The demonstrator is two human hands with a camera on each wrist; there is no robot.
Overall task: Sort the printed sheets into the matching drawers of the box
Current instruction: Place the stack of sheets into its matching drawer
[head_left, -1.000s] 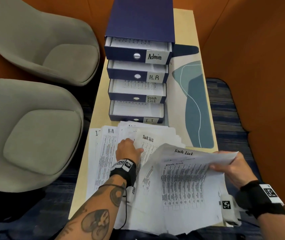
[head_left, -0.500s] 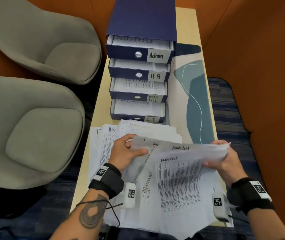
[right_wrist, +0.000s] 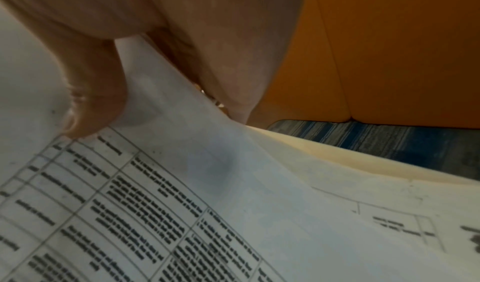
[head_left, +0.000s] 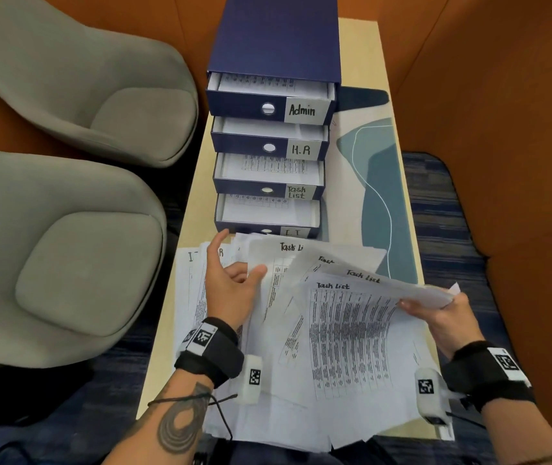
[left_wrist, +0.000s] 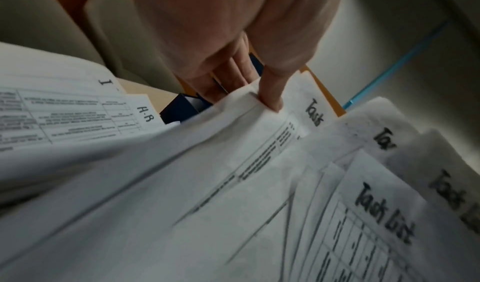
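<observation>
The blue drawer box [head_left: 278, 38] stands on the table with all its drawers pulled out: Admin [head_left: 251, 107], H.R [head_left: 251, 147], Task List [head_left: 251, 189] and I.T [head_left: 268, 213]. Printed sheets lie heaped in front of it. My left hand [head_left: 237, 276] pinches the left edge of a Task List sheet [head_left: 284, 263], with the thumb [left_wrist: 270, 99] on top and fingers behind the paper. My right hand [head_left: 430, 308] grips the right edge of a fanned bundle of Task List sheets [head_left: 351, 330], its thumb [right_wrist: 85, 112] lying on the top sheet [right_wrist: 182, 183].
Sheets headed I.T and H.R [head_left: 194, 283] lie at the left of the heap. A teal patterned mat [head_left: 382, 196] covers the table right of the box. Two grey armchairs [head_left: 66, 78] [head_left: 66, 263] stand close on the left. Orange walls [head_left: 486, 129] close in on the right.
My left hand left the heap, took a Task List sheet by its edge and lifted it toward the box. The right hand's bundle dropped lower and flatter.
</observation>
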